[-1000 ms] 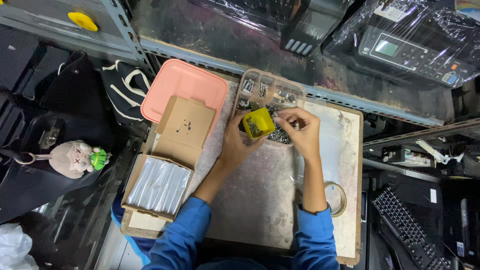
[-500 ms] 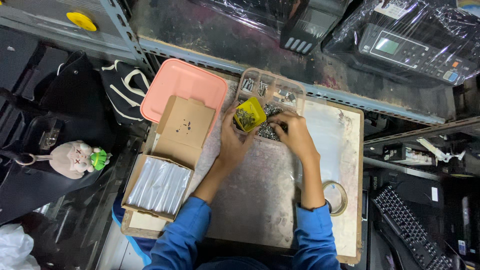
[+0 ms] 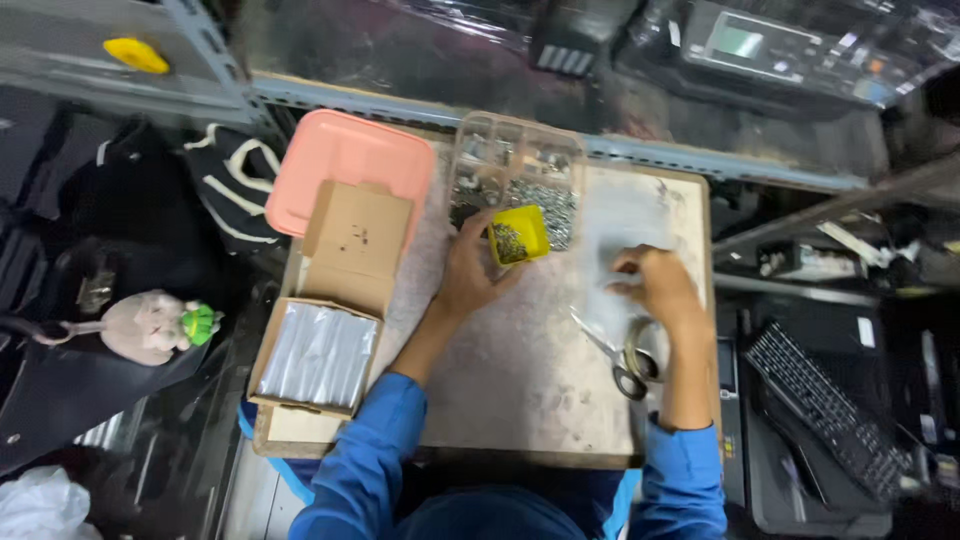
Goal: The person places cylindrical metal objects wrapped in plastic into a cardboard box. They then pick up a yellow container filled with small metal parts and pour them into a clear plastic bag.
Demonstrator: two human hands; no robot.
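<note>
Sleeves, blue, enter from the bottom edge; both forearms reach up over the worn board (image 3: 520,390).

Scissors (image 3: 612,358) lie on the board just beside the right wrist, handles toward the person, blades pointing up-left. Tape roll (image 3: 640,350) lies flat, touching or overlapping the scissors' handles.

Right hand (image 3: 655,285) rests on a clear plastic sheet or bag (image 3: 620,225); frame is blurred, so whether the fingers are pinching the film or just pressing it flat cannot be told. Film's long axis runs away from the person, toward the shelf rail.

Left hand (image 3: 470,272) has fingers wrapped round the small yellow tub (image 3: 518,235), thumb on the near side. Tub sits upright, mouth up, near the board's far middle, with small metal screws visible inside. Judging by position, it is held against the edge of the clear compartment organiser (image 3: 515,165) so parts move a short way; the organiser's near cells hold a heap of the same screws.

Left of that: open cardboard box (image 3: 318,355) with clear sleeves inside, flap folded back onto a pink lid (image 3: 345,165).

Far: metal shelf rail (image 3: 700,165), wrapped printer (image 3: 790,50) behind it. Keyboard (image 3: 820,405) off the right edge, plush toy (image 3: 150,325) far left.
</note>
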